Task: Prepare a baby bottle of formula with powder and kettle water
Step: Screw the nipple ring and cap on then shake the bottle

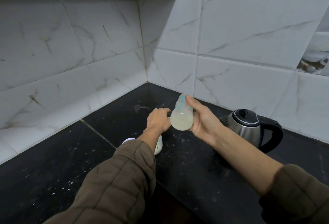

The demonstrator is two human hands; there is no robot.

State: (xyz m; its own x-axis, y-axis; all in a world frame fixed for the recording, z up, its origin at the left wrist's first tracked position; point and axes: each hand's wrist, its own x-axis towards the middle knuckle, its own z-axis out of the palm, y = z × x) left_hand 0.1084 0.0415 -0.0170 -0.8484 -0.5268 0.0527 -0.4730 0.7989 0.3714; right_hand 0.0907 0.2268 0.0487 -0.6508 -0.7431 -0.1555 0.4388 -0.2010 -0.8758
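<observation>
Above the black desk [195,166], our right grip [201,122] holds the baby bottle [183,108] tilted, with the thumb along its side and milky formula [181,123] pooled at the end nearest us. Just left of it, our left grip [159,118] reaches out palm-down with its fingers curled; we cannot tell whether it holds anything. A white container [159,146] shows partly under the left forearm. To the right of the right grip stands the steel kettle [247,126].
</observation>
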